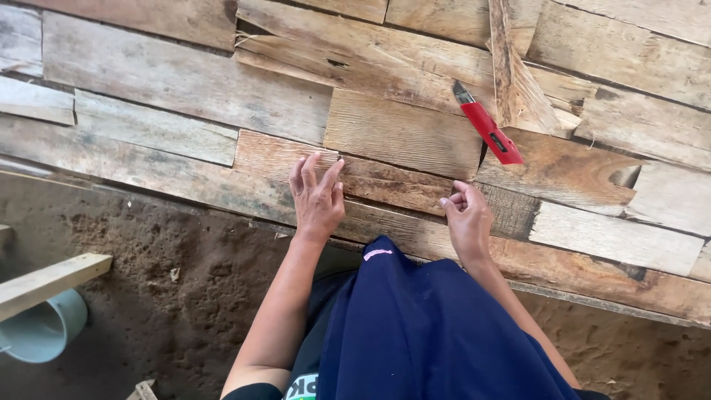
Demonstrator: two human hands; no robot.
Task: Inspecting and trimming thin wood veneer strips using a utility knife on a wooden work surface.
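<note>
Currently catalogued, seen from the head view:

Item 1. Left hand (318, 198): fingers spread and extended, palm down, fingertips pressing on a short reddish-brown weathered wooden plank (275, 155). It grasps nothing; contact is by fingertips only.

Item 2. Right hand (466, 218): loosely curled, thumb and forefinger pinched together as if on something very small. What that is, or whether anything is held at all, cannot be told. The hand rests at the near edge of the patchwork surface of rough grey-brown wooden boards (170, 78).

Item 3. Red-handled utility knife with a grey metal tip (486, 127): lies flat on the boards, well apart from the left hand, just beyond and to the right of the right hand, untouched. Long axis diagonal: the tip points up and left, away from the person; the butt end points down and right.

Item 4. Pale blue-grey plastic bucket (41, 330) on the brown earthen floor (185, 296), partly under a pale wooden batten (48, 280), far left.

Item 5. Dark blue cloth garment (437, 333), worn by the person, foreground.

Risks, as judged: the boards are splintery, so sliding fingertips could pick up a splinter. The knife lies close to the right hand; a careless reach could catch its tip, though whether the blade is exposed cannot be confirmed.
</note>
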